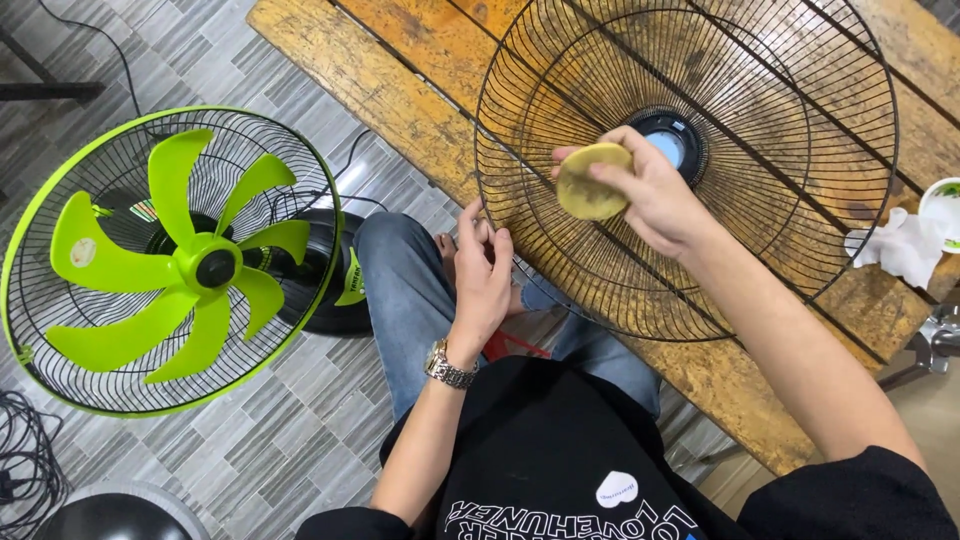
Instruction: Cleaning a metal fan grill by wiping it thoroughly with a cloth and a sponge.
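Grille (760,170) of black wire, round and domed, lying on the wooden tabletop (420,90) with its near edge jutting past the plank edge toward the lap, likely so both hands reach it without leaning. Yellow sponge pad (590,182) pressed flat against the wires just left of the grille's blue-centred hub (668,142), pinched in the right hand (650,195), fingers curled closed over its top, apparently for firm rubbing pressure. Left hand (483,275) at the grille's near-left rim, fingers hooked loosely on the outer wires, seemingly steadying the grille against sliding; wristwatch (447,366) on that wrist. Beyond the grille to the right, crumpled white tissue (905,245) beside a small white-and-green cup (945,205) at the frame edge, within easy reach. On the tiled floor (290,440) to the left, well apart, a bright green fan (170,260) with blades exposed inside its rear guard, tilted upward
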